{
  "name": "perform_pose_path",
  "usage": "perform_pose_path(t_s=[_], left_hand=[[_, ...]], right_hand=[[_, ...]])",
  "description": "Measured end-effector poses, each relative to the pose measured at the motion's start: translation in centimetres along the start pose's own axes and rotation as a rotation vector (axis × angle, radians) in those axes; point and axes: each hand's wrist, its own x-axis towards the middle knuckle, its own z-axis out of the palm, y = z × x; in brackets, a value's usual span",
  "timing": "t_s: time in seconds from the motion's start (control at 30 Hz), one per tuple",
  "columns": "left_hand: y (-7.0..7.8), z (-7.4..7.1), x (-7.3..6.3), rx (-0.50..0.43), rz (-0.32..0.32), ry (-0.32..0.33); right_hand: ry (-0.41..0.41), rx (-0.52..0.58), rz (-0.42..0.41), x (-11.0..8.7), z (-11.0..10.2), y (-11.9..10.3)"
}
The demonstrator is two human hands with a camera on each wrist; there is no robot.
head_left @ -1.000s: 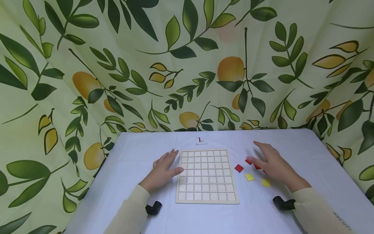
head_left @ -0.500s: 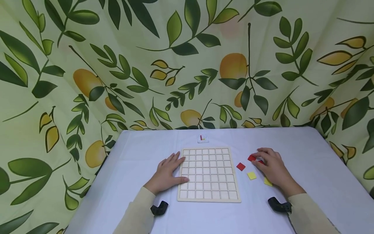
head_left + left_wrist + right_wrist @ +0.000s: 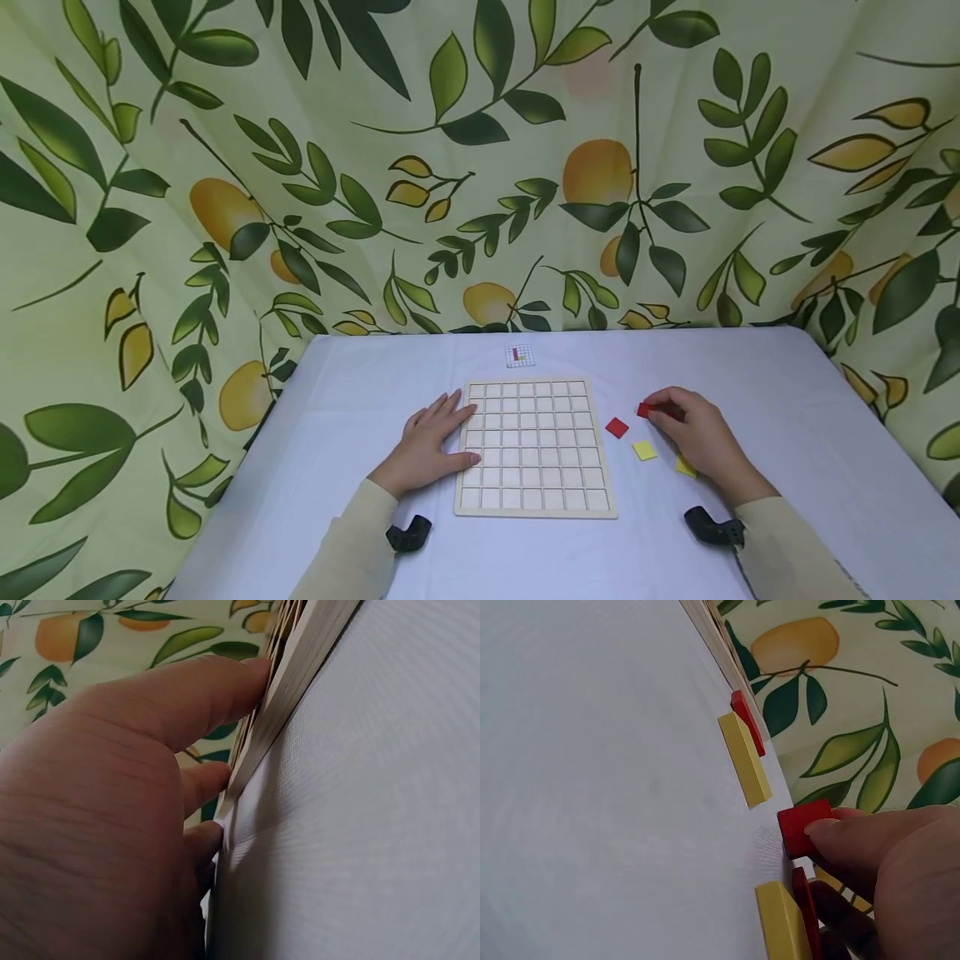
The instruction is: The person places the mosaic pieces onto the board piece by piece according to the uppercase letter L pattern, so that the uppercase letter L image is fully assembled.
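A wooden board [image 3: 536,512] with a grid of square cells lies flat on the table. My left hand [image 3: 427,446] rests at its left edge, fingers spread, thumb and index fingertips on the rim area. In the left wrist view the fingers [image 3: 202,697] touch the board's side. To the right of the board, my right hand [image 3: 697,433] pinches a red square tile [image 3: 802,827] between thumb and fingers. Another red tile [image 3: 807,911] stands partly hidden under that hand, beside a yellow tile [image 3: 781,922].
Between board and right hand lie a loose red tile [image 3: 617,427] and a yellow tile [image 3: 644,451]. Behind the board sits a small grid card [image 3: 519,357] with coloured marks. A leaf-patterned curtain [image 3: 480,208] hangs behind the white table [image 3: 360,375].
My right hand, hovering with fingers apart at first, has lowered and pinched a red tile. My left hand has shifted right, bringing its thumb and index finger onto the board's edge.
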Motion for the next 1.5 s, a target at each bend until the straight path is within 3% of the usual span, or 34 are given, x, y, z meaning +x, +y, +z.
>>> perform_pose_path(t_s=[0.33, 0.7, 0.97, 1.17, 1.5], left_hand=[[0.4, -0.1, -0.3, -0.064, -0.040, -0.010], [0.5, 0.0, -0.5, -0.059, -0.042, -0.003], [0.3, -0.1, -0.6, -0.040, -0.030, -0.011], [0.4, -0.2, -0.5, -0.029, -0.026, -0.023], [0.4, -0.2, -0.3, -0.004, -0.023, -0.036]], right_hand=[[0.053, 0.101, -0.016, 0.0, -0.3, -2.8], [-0.091, 0.261, -0.047, 1.4, 1.1, -7.7], [-0.185, 0.274, -0.126, 3.3, 3.8, -11.6], [-0.243, 0.284, -0.181, 4.3, 6.7, -13.2], [-0.315, 0.279, -0.120, 5.5, 9.9, -14.0]])
